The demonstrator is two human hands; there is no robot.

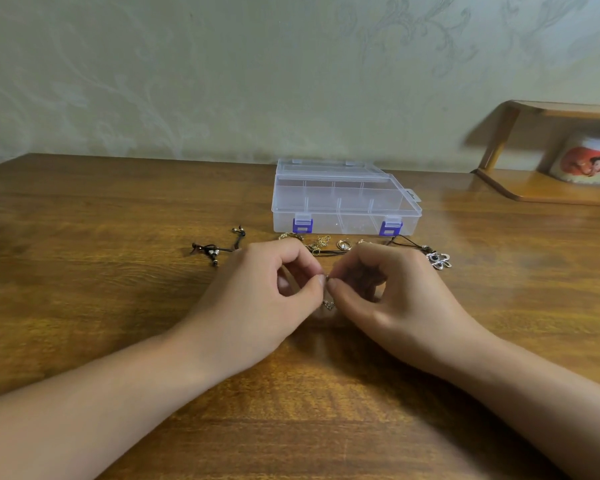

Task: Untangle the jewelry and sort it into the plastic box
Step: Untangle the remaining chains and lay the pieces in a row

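Head view shows us both hands meeting just in front of the plastic box (345, 202), which sits with its lid raised at the back and its divided compartments showing nothing inside that we can make out. The left hand (257, 299) and the right hand (392, 299) each pinch, thumb against forefinger, one end of a thin silver chain (328, 304), fingertips almost touching, and a short loop of it hangs down between them on the near side of the box. We judge the knot or clasp lies right at that pinch, so the coming move turns on drawing the two ends apart sideways, along the box's front wall (neither hand is nearer; the chain sits midway). The rest of the tangle lies between the hands and the box front: gold-coloured pieces (317, 244) close under the blue latches (302, 225), a black cord (215, 251) off toward the box's left, and a silver pendant (439, 260) on another cord off toward its right. To the box's far right a printed tin (586, 161) sits under a wooden shelf; its picture is blurred, and we can read no writing or brand anywhere.
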